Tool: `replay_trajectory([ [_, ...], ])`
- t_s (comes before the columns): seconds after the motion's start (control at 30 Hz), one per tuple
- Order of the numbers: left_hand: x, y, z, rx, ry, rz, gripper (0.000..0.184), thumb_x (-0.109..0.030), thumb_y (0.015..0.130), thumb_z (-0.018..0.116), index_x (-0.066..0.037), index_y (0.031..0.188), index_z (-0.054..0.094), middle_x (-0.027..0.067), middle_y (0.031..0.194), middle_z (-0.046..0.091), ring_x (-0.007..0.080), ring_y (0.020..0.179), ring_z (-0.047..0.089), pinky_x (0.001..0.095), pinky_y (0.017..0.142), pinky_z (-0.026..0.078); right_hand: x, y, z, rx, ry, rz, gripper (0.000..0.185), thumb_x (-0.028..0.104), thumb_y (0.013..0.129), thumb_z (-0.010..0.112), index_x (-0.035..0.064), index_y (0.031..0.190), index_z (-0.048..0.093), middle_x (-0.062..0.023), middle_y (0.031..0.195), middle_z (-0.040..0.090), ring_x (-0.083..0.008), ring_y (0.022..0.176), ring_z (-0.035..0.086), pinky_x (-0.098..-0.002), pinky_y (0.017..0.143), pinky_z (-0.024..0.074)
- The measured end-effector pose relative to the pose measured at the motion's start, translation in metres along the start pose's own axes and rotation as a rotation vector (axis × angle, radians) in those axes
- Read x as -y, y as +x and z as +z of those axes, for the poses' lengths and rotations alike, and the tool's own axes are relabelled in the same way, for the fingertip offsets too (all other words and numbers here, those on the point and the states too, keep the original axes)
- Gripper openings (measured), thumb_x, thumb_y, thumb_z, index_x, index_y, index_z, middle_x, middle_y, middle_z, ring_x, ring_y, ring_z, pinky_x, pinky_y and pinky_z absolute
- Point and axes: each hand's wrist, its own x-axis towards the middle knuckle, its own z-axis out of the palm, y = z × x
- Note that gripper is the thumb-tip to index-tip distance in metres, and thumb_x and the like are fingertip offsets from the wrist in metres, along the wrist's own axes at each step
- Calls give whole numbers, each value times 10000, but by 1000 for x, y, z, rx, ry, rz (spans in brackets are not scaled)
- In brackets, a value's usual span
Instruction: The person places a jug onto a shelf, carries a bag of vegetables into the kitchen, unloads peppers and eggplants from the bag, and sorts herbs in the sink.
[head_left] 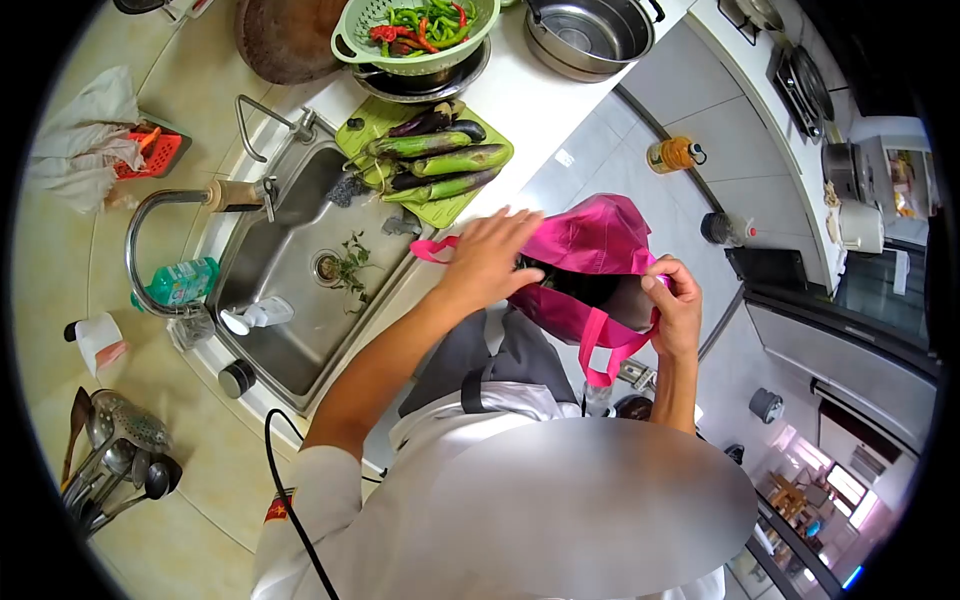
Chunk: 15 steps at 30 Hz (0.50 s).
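A bright pink fabric bag (pixel 590 235) hangs in front of my body, its mouth facing up and its inside dark. My right hand (pixel 675 305) grips the bag's right rim, with the thumb and fingers closed on the fabric. At the left rim, my left hand (pixel 490 255) rests with its fingers stretched out and its thumb at the opening. One pink handle loop (pixel 598 355) hangs near me; another (pixel 432 250) sticks out left of my left hand. Some dark contents show inside, too shadowed to identify. Several eggplants (pixel 440 165) lie on a green cutting board (pixel 455 207) beyond my left hand.
Left of me is a steel sink (pixel 300 220) with green scraps and a white bottle (pixel 258 315). A green colander (pixel 350 40) of peppers and a metal pot (pixel 590 40) stand on the counter. An oil jug (pixel 672 155) stands on the floor.
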Motion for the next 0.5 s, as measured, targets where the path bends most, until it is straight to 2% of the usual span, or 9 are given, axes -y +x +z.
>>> replay_trajectory([
  [0.03, -2, 14, 14, 0, -59, 50, 484, -216, 866, 719, -70, 1314, 607, 167, 1256, 654, 332, 1146, 633, 408, 961, 501, 4, -1, -1, -4, 3, 7, 94, -37, 864, 690, 25, 935, 678, 29, 882, 540, -54, 771, 481, -199, 683, 365],
  [0.13, 9, 39, 34, -2, -95, 0, 272, -110, 875, 661, -38, 1137, 673, 174, 1058, 700, 354, 933, 684, 423, 808, 551, 11, 0, -16, -44, -129, -4, 144, -59, 839, 674, 16, 962, 684, 28, 891, 527, -53, 754, 474, -202, 667, 369],
  [0.17, 7, 43, 40, -171, -103, 18, 160, -30, 866, 627, -23, 1015, 686, 176, 931, 701, 372, 812, 686, 427, 720, 561, 11, -3, -24, -73, -192, -3, 163, -66, 830, 669, 12, 972, 686, 27, 894, 522, -53, 746, 472, -203, 659, 370],
  [0.2, -1, 50, 28, -214, -175, 32, 178, -7, 869, 635, -26, 1040, 681, 174, 948, 698, 372, 841, 684, 428, 736, 552, 10, -6, -32, -70, -232, -38, 176, -68, 823, 665, 9, 980, 687, 27, 888, 515, -53, 734, 468, -206, 644, 369],
  [0.27, -14, 58, 19, -236, -150, 74, 151, -31, 880, 623, -39, 1028, 649, 164, 862, 675, 385, 792, 670, 453, 693, 540, 5, -2, -46, -60, -309, -124, 203, -70, 810, 658, 2, 997, 688, 26, 877, 501, -53, 708, 460, -210, 615, 369],
  [0.37, -18, 66, 21, -186, -118, 107, 140, -45, 896, 638, -37, 1035, 644, 183, 868, 680, 402, 784, 671, 452, 684, 538, 10, -1, -54, -106, -372, -92, 218, -59, 805, 668, 16, 1007, 699, 24, 838, 484, -56, 678, 455, -217, 581, 366],
  [0.47, -34, 70, 8, -113, -179, 10, 111, -68, 934, 661, -21, 1036, 660, 211, 902, 680, 390, 800, 671, 422, 702, 531, -2, 6, -62, -133, -424, -146, 257, -53, 798, 691, 26, 1042, 707, 6, 814, 491, -79, 680, 458, -233, 598, 375],
  [0.5, -36, 71, 8, -120, -186, 21, 119, -114, 961, 658, -20, 1035, 660, 215, 874, 677, 391, 766, 665, 408, 674, 523, -9, 10, -65, -146, -466, -192, 267, -52, 796, 696, 26, 1050, 707, -1, 807, 493, -87, 681, 460, -239, 605, 379],
])
